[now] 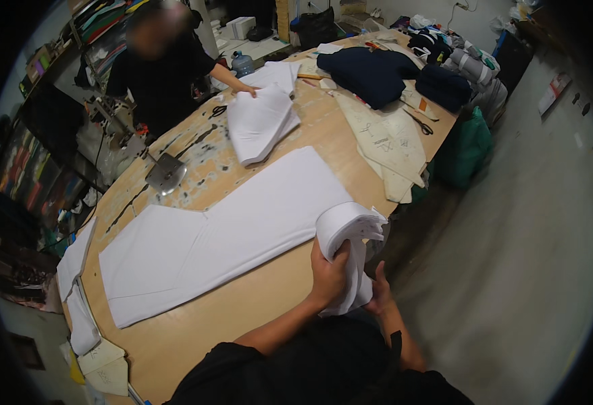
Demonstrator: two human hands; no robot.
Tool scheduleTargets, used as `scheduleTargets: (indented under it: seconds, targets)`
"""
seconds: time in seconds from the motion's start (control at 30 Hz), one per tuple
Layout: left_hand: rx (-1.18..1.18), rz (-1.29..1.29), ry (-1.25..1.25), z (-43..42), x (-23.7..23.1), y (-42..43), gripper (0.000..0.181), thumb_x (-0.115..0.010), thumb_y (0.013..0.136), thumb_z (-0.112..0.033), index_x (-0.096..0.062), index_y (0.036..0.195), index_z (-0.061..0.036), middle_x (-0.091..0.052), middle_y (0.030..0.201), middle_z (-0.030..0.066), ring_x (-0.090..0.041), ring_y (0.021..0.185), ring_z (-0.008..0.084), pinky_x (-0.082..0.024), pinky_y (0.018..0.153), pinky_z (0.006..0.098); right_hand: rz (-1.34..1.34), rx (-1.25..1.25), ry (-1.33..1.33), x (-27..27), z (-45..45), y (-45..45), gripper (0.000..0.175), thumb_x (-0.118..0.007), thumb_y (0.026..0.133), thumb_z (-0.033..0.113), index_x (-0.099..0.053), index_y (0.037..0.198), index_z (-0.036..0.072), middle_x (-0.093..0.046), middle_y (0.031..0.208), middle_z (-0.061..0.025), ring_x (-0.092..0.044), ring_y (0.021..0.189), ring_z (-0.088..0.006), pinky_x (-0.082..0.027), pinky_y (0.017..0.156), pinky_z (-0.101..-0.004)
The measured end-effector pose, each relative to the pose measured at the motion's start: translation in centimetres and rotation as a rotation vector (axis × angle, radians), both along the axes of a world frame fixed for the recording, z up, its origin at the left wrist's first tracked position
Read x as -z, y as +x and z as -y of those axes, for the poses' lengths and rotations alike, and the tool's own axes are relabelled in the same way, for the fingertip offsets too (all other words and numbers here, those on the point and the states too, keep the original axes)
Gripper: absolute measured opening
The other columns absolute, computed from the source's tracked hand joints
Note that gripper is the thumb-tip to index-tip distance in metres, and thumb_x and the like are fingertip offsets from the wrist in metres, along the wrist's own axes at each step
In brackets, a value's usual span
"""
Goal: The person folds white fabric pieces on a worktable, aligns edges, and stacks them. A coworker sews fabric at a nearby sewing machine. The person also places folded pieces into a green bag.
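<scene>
My left hand (331, 271) grips a thick folded bundle of white fabric (344, 223) near the table's right edge, with its fingers partly hidden under the fold. Lower down and to the right, my right hand (379, 293) has its thumb raised and touches the hanging end of the same bundle; the fabric hides some of its fingers. Beside the bundle, a long stack of cut white fabric (256, 212) lies flat across the wooden table (235, 293), with thin lines drawn on its left part.
Across the table a co-worker (159, 71) touches another white fabric pile (258, 121). A cutting machine (166, 173) stands at the table's far side. Paper patterns (377, 136), scissors (420, 123) and dark blue fabric (367, 71) lie further right. A green bag (466, 147) stands beside the table.
</scene>
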State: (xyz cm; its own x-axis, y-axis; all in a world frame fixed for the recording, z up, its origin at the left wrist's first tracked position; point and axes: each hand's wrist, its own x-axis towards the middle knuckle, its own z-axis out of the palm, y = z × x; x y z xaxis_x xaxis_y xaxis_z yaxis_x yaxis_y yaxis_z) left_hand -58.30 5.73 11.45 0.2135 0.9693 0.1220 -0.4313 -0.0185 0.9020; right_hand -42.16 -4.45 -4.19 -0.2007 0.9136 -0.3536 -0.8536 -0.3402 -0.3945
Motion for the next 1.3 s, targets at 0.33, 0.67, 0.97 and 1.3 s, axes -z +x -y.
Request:
scheduleTargets:
  seconds: [0.33, 0.67, 0.97, 1.3]
  targets:
    - [0.658, -0.474, 1.091, 0.1, 1.3, 26.6, 0.073, -0.085, 0.075, -0.016, -0.06, 0.143, -0.0042, -0.064, 0.14, 0.0199, -0.057, 0.139, 0.04, -0.039, 0.123, 0.0559, 0.11, 0.408, 0.176, 3.7, 8.6, 26.2, 0.075, -0.056, 0.109, 0.061, -0.042, 0.168, 0.018, -0.047, 0.168, -0.0088, -0.047, 0.154, -0.0302, -0.039, 0.127, -0.056]
    - [0.897, -0.561, 1.37, 0.0, 5.7, 47.1, 0.081, -0.075, 0.086, -0.014, -0.045, 0.161, -0.005, -0.054, 0.157, 0.0173, -0.048, 0.149, 0.0343, -0.027, 0.135, 0.0544, 0.123, 0.799, 0.147, -0.7, 10.2, 36.8, 0.064, -0.047, 0.115, 0.054, -0.045, 0.164, 0.014, -0.052, 0.16, -0.008, -0.051, 0.149, -0.0261, -0.045, 0.122, -0.0498]
    - [1.427, -0.079, 0.705, -11.8, 2.6, 68.8, 0.104, -0.053, 0.065, 0.013, -0.042, 0.167, -0.0045, -0.029, 0.178, 0.0187, -0.024, 0.167, 0.0409, -0.019, 0.137, 0.0495, 0.315, 0.939, -0.171, 3.0, -1.6, 60.8, 0.063, -0.051, 0.114, 0.054, -0.049, 0.161, 0.011, -0.056, 0.156, -0.0092, -0.059, 0.14, -0.0272, -0.05, 0.117, -0.0523]
    - [1.782, 0.528, 0.805, -28.4, -15.9, 87.1, 0.037, -0.058, 0.11, -0.016, -0.07, 0.138, 0.0055, -0.071, 0.14, 0.0242, -0.068, 0.129, 0.0409, -0.05, 0.115, 0.0515, 0.288, 1.236, -0.681, 7.5, -9.8, 87.7, 0.056, -0.056, 0.112, 0.048, -0.055, 0.153, 0.012, -0.065, 0.146, -0.0122, -0.066, 0.132, -0.0341, -0.061, 0.103, -0.0619]
